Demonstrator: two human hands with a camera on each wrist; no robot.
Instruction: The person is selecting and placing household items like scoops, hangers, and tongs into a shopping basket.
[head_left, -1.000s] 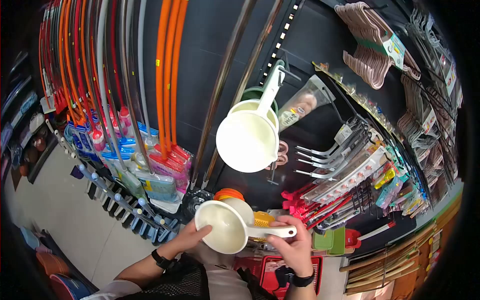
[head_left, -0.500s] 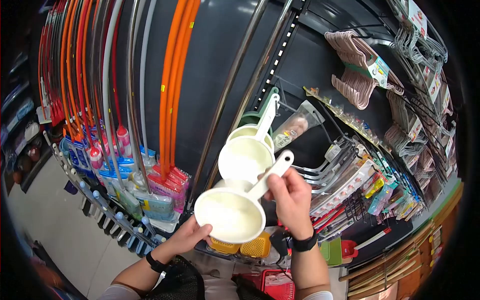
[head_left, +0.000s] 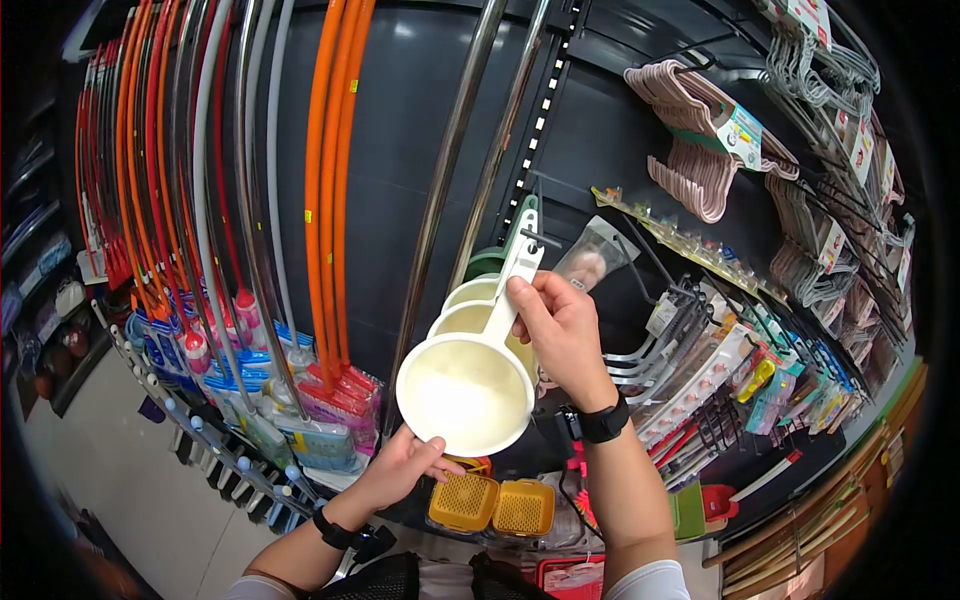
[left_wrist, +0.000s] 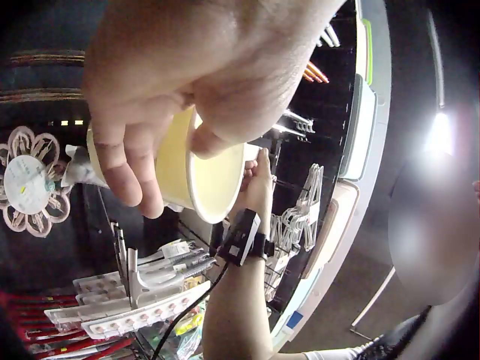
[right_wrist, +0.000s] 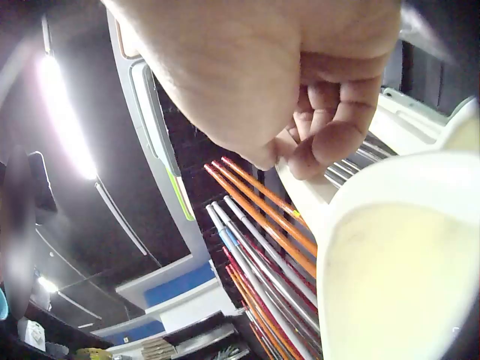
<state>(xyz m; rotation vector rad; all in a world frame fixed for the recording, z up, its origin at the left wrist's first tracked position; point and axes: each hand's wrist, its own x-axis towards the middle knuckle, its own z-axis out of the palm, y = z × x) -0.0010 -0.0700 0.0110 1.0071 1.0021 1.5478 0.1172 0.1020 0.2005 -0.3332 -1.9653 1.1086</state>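
A white plastic water dipper (head_left: 465,395) is held out in front of me in the head view, its bowl low and its handle slanting up. My right hand (head_left: 565,335) pinches the handle between thumb and fingers. At the bowl's lower edge, my left hand (head_left: 400,468) grips the rim; in the left wrist view its thumb lies over the rim of the dipper (left_wrist: 217,184) and its fingers outside. The handle's top end overlaps a metal hook (head_left: 545,241). Similar dippers (head_left: 468,320) hang right behind, partly hidden, with a green handle (head_left: 530,205) at the back.
Orange poles (head_left: 335,180) and several mops stand left of the dippers. Pink hangers (head_left: 685,120) and packaged brushes hang on the right. A bagged item (head_left: 597,255) hangs close by the hook. Yellow baskets (head_left: 465,500) sit below, near a red basket (head_left: 570,575).
Both hands have raised the dipper toward the hanging ones, turning its handle from sideways to upward. Its handle end now reaches the hook.
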